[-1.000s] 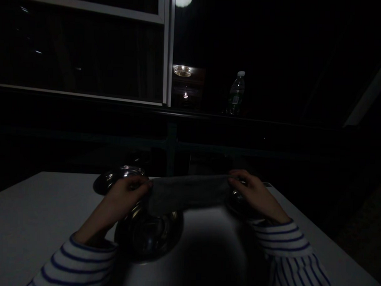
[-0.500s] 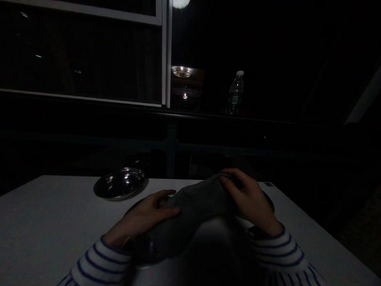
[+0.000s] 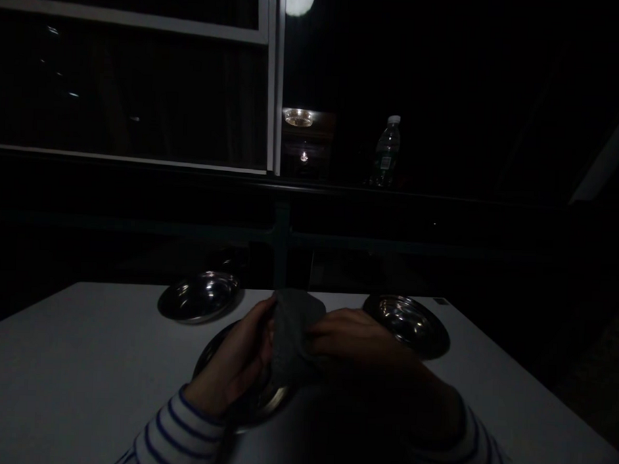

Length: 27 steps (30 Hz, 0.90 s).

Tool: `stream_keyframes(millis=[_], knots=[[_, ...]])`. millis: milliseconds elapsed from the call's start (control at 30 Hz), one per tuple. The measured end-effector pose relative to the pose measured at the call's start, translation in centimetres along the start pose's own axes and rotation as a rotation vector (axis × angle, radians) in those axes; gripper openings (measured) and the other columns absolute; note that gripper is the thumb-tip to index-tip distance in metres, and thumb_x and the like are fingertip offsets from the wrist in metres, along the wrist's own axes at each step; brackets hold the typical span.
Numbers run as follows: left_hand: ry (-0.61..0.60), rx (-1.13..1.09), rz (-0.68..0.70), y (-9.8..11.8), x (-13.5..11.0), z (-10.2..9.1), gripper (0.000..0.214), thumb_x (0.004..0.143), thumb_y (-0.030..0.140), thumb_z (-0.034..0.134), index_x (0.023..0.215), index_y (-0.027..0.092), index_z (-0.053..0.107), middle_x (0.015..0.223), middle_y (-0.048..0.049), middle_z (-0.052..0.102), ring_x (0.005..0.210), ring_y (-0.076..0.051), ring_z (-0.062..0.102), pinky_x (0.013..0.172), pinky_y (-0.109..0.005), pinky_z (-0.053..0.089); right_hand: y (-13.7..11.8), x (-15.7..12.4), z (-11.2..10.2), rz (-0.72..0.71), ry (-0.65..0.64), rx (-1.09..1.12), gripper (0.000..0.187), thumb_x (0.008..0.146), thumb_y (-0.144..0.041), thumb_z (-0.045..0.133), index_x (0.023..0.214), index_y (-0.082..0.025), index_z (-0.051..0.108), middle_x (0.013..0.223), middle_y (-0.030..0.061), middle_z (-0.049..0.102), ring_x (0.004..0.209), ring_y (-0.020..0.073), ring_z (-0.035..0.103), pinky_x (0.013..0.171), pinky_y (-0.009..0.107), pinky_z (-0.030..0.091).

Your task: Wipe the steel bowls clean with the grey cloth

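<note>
A dark grey cloth [image 3: 293,333] is bunched between both my hands above a metal bowl [image 3: 219,347] at the near middle of the white table [image 3: 81,359]. My left hand [image 3: 238,361] grips the cloth's left side with its fingers curled round it. My right hand [image 3: 351,338] is closed on the cloth's right side, with its wrist and sleeve in deep shadow. Most of the bowl under the cloth is hidden.
Two more shallow metal bowls sit farther back, one at the left [image 3: 199,296] and one at the right [image 3: 406,321]. A water bottle [image 3: 387,152] stands on the dark ledge behind, by a window frame [image 3: 273,82]. The room is very dark.
The cloth was stretched wide between my hands a second ago. My hands have come together over the near bowl and the cloth is now gathered up. The right bowl has come into view.
</note>
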<state>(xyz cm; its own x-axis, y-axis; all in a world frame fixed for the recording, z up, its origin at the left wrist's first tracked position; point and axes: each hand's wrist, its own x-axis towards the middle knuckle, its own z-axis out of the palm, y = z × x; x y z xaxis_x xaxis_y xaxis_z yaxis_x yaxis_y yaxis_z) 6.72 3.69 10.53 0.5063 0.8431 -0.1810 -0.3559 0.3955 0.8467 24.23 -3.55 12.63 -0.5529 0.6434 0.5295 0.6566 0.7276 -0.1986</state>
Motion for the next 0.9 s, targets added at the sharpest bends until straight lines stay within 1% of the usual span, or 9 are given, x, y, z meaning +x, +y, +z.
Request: stream_keyframes(millis=[233, 300, 400, 467, 533, 633, 700, 833, 900], knots=[[0.067, 0.251, 0.139, 0.5, -0.7, 0.1, 0.029, 0.073, 0.039, 0.06, 0.095, 0.019, 0.064, 0.082, -0.0032, 0.069, 0.07, -0.016, 0.064, 0.064, -0.025, 0.048, 0.9, 0.5, 3.1, -0.089, -0.147, -0.043, 0.029, 0.08, -0.04, 0.056, 0.105, -0.027, 0.058, 0.12, 0.0032, 0.057, 0.113, 0.0208, 0.047, 0.091, 0.036, 0.036], [0.032, 0.334, 0.154, 0.6, -0.8, 0.0, 0.031, 0.073, 0.038, 0.061, 0.098, 0.019, 0.064, 0.084, -0.0036, 0.07, 0.073, -0.017, 0.064, 0.066, -0.026, 0.047, 1.3, 0.4, 2.5, -0.007, -0.02, 0.03, 0.028, 0.081, -0.038, 0.055, 0.105, -0.023, 0.059, 0.112, 0.0046, 0.061, 0.107, 0.0181, 0.052, 0.09, 0.033, 0.038], [-0.034, 0.45, 0.155, 0.8, -1.0, -0.3, 0.031, 0.074, 0.038, 0.06, 0.097, 0.018, 0.065, 0.084, -0.0036, 0.07, 0.074, -0.017, 0.063, 0.067, -0.026, 0.046, 1.6, 0.3, 1.4, 0.274, 0.209, 0.076, 0.041, 0.081, -0.035, 0.056, 0.117, -0.019, 0.052, 0.119, 0.0078, 0.057, 0.111, 0.0187, 0.05, 0.094, 0.034, 0.037], [-0.066, 0.517, 0.168, 1.0, -1.2, -0.4, 0.03, 0.075, 0.039, 0.059, 0.096, 0.017, 0.066, 0.084, -0.0037, 0.07, 0.074, -0.017, 0.063, 0.069, -0.026, 0.046, 1.7, 0.4, 1.2, 0.408, 0.159, 0.16, 0.046, 0.079, -0.037, 0.057, 0.121, -0.019, 0.049, 0.118, 0.0071, 0.057, 0.108, 0.0198, 0.052, 0.091, 0.034, 0.04], [-0.082, 0.565, 0.192, 1.1, -1.3, -0.5, 0.032, 0.075, 0.039, 0.059, 0.097, 0.018, 0.065, 0.086, -0.0042, 0.07, 0.078, -0.019, 0.063, 0.07, -0.027, 0.046, 1.9, 0.6, 1.3, 0.491, 0.067, 0.297, 0.029, 0.082, -0.035, 0.052, 0.105, -0.019, 0.059, 0.098, 0.003, 0.065, 0.09, 0.0167, 0.06, 0.078, 0.028, 0.045], [-0.09, 0.581, 0.184, 1.2, -1.2, -0.4, 0.037, 0.07, 0.033, 0.065, 0.104, 0.018, 0.062, 0.089, -0.0047, 0.07, 0.081, -0.02, 0.064, 0.067, -0.026, 0.047, 2.4, 0.8, 1.4, 0.615, 0.157, 0.469, 0.021, 0.083, -0.034, 0.05, 0.083, -0.016, 0.061, 0.076, -0.0005, 0.063, 0.073, 0.0129, 0.059, 0.062, 0.022, 0.044], [-0.094, 0.581, 0.167, 1.2, -1.1, -0.4, 0.036, 0.069, 0.031, 0.065, 0.103, 0.017, 0.062, 0.086, -0.0047, 0.07, 0.076, -0.019, 0.064, 0.063, -0.026, 0.047, 2.7, 0.7, 1.4, 0.639, 0.201, 0.573, 0.023, 0.079, -0.037, 0.056, 0.087, -0.016, 0.06, 0.082, -0.0001, 0.062, 0.078, 0.0136, 0.059, 0.065, 0.022, 0.044], [-0.159, 0.684, 0.179, 1.2, -0.9, -0.6, 0.031, 0.073, 0.033, 0.061, 0.098, 0.016, 0.064, 0.082, -0.0044, 0.069, 0.076, -0.019, 0.064, 0.063, -0.026, 0.046, 3.1, 0.3, 1.4, 0.56, 0.077, 0.796, 0.031, 0.075, -0.035, 0.062, 0.101, -0.017, 0.059, 0.096, 0.0013, 0.063, 0.091, 0.0156, 0.059, 0.077, 0.025, 0.045], [-0.102, 0.778, 0.236, 1.3, -0.7, -1.1, 0.034, 0.073, 0.035, 0.061, 0.1, 0.015, 0.063, 0.081, -0.0047, 0.068, 0.077, -0.02, 0.063, 0.065, -0.027, 0.046, 3.7, 0.3, 1.4, 0.583, 0.117, 0.799, 0.028, 0.078, -0.035, 0.058, 0.099, -0.016, 0.06, 0.094, 0.0019, 0.064, 0.089, 0.0156, 0.06, 0.075, 0.025, 0.046]])
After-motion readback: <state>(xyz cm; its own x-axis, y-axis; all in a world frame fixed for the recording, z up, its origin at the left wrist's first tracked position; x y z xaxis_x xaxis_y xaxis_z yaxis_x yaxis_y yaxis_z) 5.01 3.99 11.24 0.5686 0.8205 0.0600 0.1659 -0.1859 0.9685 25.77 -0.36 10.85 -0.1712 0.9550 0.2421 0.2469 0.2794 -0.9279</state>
